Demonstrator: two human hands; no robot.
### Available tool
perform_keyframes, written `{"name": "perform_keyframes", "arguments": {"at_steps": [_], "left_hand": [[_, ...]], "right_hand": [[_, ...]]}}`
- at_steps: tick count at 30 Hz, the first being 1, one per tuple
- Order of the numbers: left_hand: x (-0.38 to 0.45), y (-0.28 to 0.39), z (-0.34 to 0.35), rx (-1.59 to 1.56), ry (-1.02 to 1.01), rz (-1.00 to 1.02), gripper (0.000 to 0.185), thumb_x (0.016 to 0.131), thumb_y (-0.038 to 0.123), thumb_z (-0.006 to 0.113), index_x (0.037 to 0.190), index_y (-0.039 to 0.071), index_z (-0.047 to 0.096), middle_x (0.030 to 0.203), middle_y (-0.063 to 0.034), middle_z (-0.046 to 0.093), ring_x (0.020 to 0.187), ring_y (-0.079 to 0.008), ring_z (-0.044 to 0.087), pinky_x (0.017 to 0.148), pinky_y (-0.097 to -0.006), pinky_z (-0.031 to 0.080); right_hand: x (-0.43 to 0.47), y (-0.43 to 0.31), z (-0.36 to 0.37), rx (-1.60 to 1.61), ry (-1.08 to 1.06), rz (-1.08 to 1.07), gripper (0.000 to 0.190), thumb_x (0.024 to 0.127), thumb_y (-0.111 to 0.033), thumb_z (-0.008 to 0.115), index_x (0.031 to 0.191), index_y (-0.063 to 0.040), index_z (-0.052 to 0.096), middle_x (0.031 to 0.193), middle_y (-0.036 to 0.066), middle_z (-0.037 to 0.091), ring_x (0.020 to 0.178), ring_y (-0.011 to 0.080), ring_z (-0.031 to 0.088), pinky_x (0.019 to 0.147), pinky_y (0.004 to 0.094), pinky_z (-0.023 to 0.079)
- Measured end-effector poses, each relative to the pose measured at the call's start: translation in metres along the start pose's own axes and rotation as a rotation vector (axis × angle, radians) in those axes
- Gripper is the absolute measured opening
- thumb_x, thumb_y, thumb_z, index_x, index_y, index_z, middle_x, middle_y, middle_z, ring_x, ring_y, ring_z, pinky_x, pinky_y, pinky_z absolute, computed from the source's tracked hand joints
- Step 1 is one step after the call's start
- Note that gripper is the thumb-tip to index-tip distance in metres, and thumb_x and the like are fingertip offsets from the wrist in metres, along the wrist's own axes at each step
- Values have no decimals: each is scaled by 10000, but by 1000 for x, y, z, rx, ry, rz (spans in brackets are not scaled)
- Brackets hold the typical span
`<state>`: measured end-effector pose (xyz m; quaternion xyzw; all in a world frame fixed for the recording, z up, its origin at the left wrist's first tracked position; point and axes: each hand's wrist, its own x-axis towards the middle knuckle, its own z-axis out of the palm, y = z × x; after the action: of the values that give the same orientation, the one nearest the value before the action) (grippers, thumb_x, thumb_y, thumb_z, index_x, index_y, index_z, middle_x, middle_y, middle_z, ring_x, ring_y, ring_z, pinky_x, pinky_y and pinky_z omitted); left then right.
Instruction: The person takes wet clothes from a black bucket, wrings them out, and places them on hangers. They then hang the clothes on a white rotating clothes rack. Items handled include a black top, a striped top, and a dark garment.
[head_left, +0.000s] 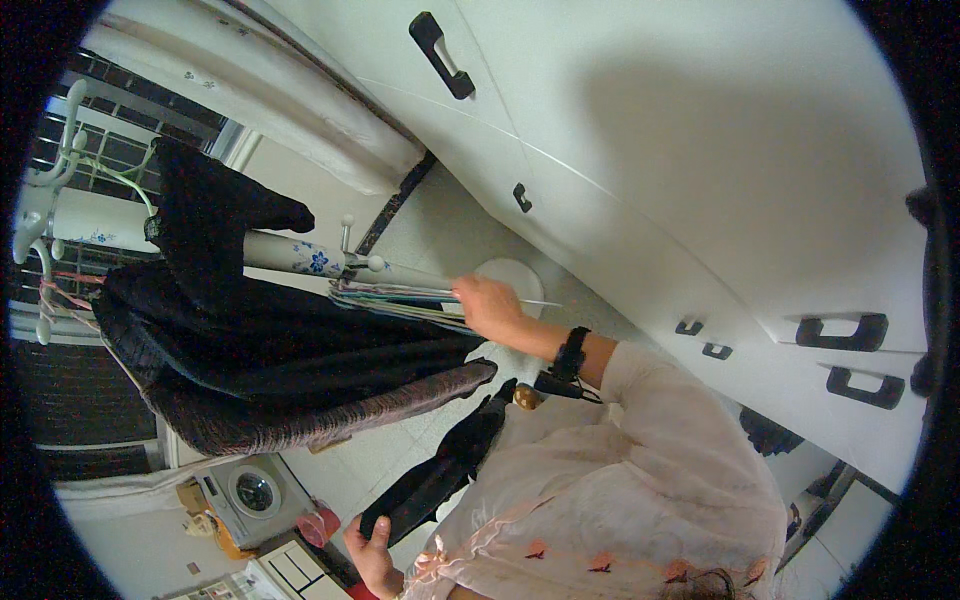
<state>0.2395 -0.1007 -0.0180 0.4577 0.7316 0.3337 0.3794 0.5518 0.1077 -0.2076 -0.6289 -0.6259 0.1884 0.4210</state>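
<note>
My right hand (487, 307), wearing a black wrist strap, is closed around a bunch of thin hangers (401, 298) beside the coat stand's pole. At the lower edge, my left hand (373, 555) grips one end of a black cloth item (450, 457), which stretches towards my pale blouse. The white coat stand (289, 253) has a blue floral pattern. Dark garments (285, 337) hang on it, with a brownish knitted one (315, 412) beside them. A smaller black garment (199, 210) hangs near its hooks.
White cabinets (675, 150) with black handles line the upper right. A curtain (285, 97) hangs at the upper left. A washing machine (259, 491) and a pink bin (318, 525) stand at the lower left. The stand's round base (525, 281) rests on the floor.
</note>
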Motion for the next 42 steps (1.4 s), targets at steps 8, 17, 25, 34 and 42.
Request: {"name": "perform_keyframes", "arguments": {"at_steps": [8,17,25,34,42], "left_hand": [[3,-8,0,-18,29,40,354,738,224,765,931,-28,609,827,-25,574,754,-119,501,714,-260,407],[13,26,24,-36,-109,136,321,770,267,737,856,-19,620,733,37,559,664,-68,458,608,-213,368],[11,29,-13,-45,-408,198,232,805,196,683,893,-10,624,723,46,555,645,-58,459,574,-217,382],[30,20,-59,13,-738,439,240,884,166,587,1046,-7,553,858,-6,590,787,-85,491,724,-247,438],[27,62,-83,73,-1016,477,345,862,128,579,1175,-4,519,1013,-19,603,936,-103,534,848,-254,430]], "right_hand": [[-59,38,-76,4,132,247,109,850,-133,482,868,-52,553,826,172,593,766,389,577,650,507,440],[-116,48,-117,190,185,421,155,873,-205,529,896,-52,534,813,134,557,710,305,555,663,418,450],[-164,6,-111,295,379,206,169,848,-144,614,966,-39,554,748,34,546,667,125,505,600,276,430],[-202,-146,-164,1212,551,214,223,933,-272,484,815,-91,540,531,-64,311,425,57,243,407,226,193],[-192,-257,-108,1624,-56,-206,302,931,-344,464,776,-85,448,608,-18,373,466,68,287,433,251,244]]}}
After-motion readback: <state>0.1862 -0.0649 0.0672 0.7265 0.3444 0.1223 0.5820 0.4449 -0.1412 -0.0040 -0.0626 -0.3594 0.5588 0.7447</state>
